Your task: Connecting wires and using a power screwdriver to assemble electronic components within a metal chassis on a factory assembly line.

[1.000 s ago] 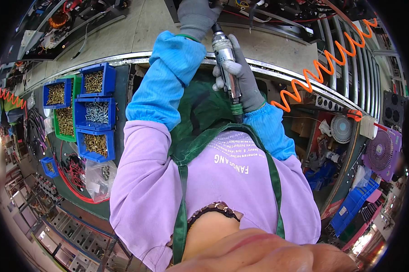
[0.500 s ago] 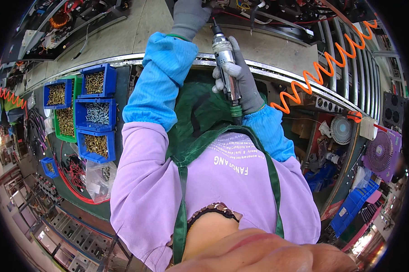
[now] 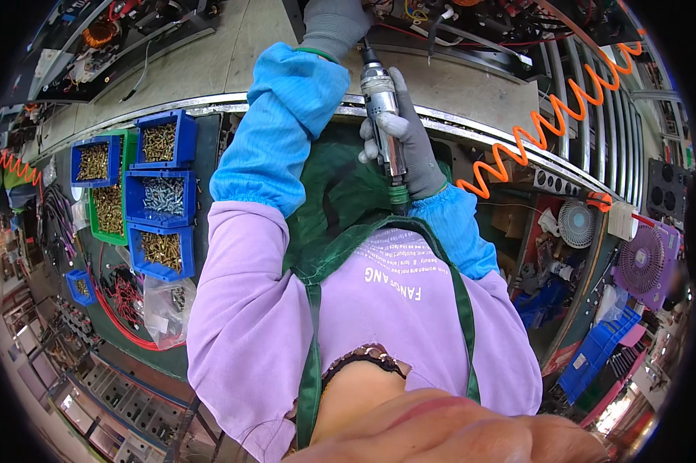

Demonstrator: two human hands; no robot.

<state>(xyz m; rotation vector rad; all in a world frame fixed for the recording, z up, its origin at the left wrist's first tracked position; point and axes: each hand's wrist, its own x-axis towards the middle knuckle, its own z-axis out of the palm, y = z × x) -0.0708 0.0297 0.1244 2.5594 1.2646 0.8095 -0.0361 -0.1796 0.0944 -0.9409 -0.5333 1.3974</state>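
My right hand (image 3: 413, 147), in a grey glove, is wrapped round a silver pneumatic screwdriver (image 3: 383, 116) with a green fitting at its lower end. The screwdriver's bit points away from me, its tip close to my left hand (image 3: 336, 29). That hand, also in a grey glove, reaches to the near edge of a dark metal chassis (image 3: 479, 46) with wires inside. Its fingers run toward the top rim of the picture and are mostly hidden, so whether they hold anything does not show.
Left of me stand blue bins (image 3: 159, 194) and a green bin (image 3: 110, 214) of screws, beside a clear plastic bag (image 3: 167, 309) and red wires (image 3: 124, 293). Another chassis (image 3: 132, 54) lies at far left. An orange coiled hose (image 3: 525, 147) stretches across the right, above fans (image 3: 643, 258).
My left hand and sleeve have shifted slightly right and toward me, closer to the screwdriver's tip. My right hand keeps its grip on the screwdriver, nearly in the same place.
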